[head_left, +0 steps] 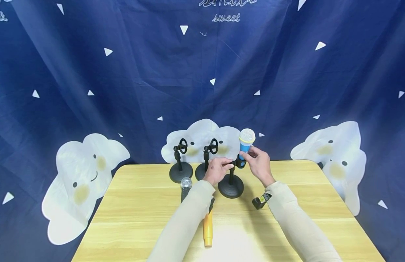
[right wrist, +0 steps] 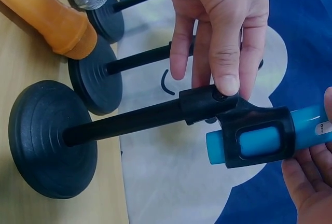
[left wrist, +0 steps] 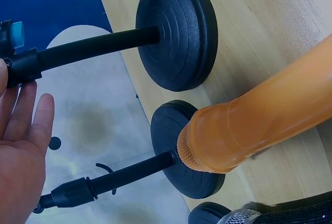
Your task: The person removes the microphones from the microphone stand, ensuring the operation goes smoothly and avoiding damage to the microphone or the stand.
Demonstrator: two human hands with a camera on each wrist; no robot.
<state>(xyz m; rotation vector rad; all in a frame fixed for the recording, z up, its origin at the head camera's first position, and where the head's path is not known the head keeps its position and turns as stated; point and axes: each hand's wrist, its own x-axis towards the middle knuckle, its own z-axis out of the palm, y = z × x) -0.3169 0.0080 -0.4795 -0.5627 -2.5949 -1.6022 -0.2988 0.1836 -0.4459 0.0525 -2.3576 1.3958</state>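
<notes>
A blue microphone (head_left: 244, 148) with a white head and yellow ring sits in the black clip (right wrist: 262, 114) of a desk microphone stand (head_left: 231, 187). My right hand (head_left: 260, 165) grips the microphone's body just above the clip. In the right wrist view, its lower end pokes out past the clip. With thumb and fingers, my left hand (head_left: 217, 170) pinches the joint where the clip meets the stand's pole. That stand's round base rests on the table.
Two more black stands (head_left: 181, 172) (head_left: 200, 171) with ring-like clips stand at the table's back edge, left of mine. An orange microphone (head_left: 207, 229) and a black microphone (head_left: 185, 185) with a silver head lie near my left forearm. Behind the wooden table (head_left: 133, 203) hangs a blue curtain (head_left: 202, 98).
</notes>
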